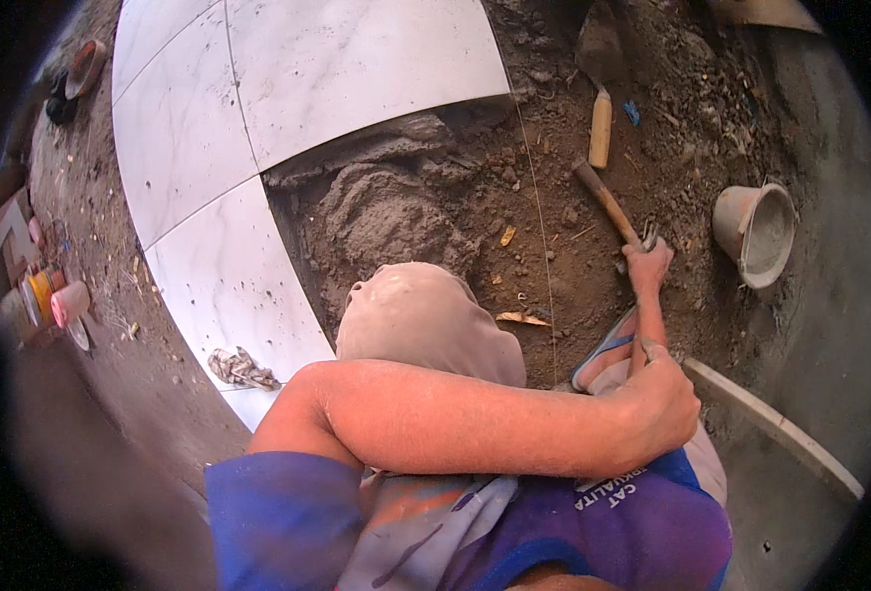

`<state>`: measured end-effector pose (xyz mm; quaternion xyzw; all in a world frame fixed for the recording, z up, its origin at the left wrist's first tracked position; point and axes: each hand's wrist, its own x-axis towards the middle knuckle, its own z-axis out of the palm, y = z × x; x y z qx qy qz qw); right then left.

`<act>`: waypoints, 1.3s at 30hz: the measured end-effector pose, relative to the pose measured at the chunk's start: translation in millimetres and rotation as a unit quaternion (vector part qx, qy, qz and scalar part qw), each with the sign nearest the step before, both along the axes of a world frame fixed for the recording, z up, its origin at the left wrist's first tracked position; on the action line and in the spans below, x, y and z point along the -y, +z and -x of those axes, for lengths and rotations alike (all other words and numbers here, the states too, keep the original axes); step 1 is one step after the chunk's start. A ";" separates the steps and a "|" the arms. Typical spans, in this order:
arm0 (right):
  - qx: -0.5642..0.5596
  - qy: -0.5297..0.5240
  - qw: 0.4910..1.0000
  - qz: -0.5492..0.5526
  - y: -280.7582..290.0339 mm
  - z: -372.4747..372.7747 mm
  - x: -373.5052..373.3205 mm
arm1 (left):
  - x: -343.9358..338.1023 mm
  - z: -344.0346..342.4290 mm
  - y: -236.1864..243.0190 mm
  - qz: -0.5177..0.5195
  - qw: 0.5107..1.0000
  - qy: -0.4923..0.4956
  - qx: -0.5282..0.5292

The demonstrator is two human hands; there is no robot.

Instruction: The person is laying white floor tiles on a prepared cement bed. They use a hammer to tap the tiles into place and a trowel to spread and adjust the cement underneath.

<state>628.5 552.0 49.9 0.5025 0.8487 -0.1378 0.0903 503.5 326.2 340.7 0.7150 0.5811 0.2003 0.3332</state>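
Okay, my right hand is wrapped around the metal-headed, wooden-handled hammer near its metal end, low over the crumbly brown soil; its long axis slants, dark handle end pointing forward and left. My left hand reaches across to my right, its grip I can't tell. Further out, heaped grey mortar borders white marbled tiles: bed preparation, I'd judge, and the next move probably calls for levelling.
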 end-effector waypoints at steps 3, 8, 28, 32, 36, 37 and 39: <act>-0.074 -0.021 0.996 -0.034 -2.8 -30.7 -8.1 | -0.8 -11.5 -5.7 -0.091 0.995 0.035 0.016; -0.471 -0.202 0.799 0.314 66.9 31.8 50.4 | 8.3 -11.6 0.9 -0.114 0.992 0.044 0.010; -0.507 -0.428 0.617 0.423 62.7 177.5 241.3 | -4.3 -60.0 -9.6 -0.181 0.948 0.090 0.246; -0.520 -0.401 0.644 0.394 39.4 164.1 243.8 | 0.9 -24.8 -5.2 -0.150 0.963 0.086 0.207; -0.511 -0.414 0.626 0.419 55.6 126.2 229.0 | 0.5 -22.8 -8.2 -0.195 0.953 0.151 0.177; -0.488 -0.414 0.653 0.404 59.7 118.2 225.0 | 0.7 -21.5 -9.2 -0.197 0.953 0.150 0.176; -0.505 -0.426 0.641 0.392 31.1 141.7 228.1 | -1.6 -17.7 -7.1 -0.203 0.950 0.134 0.195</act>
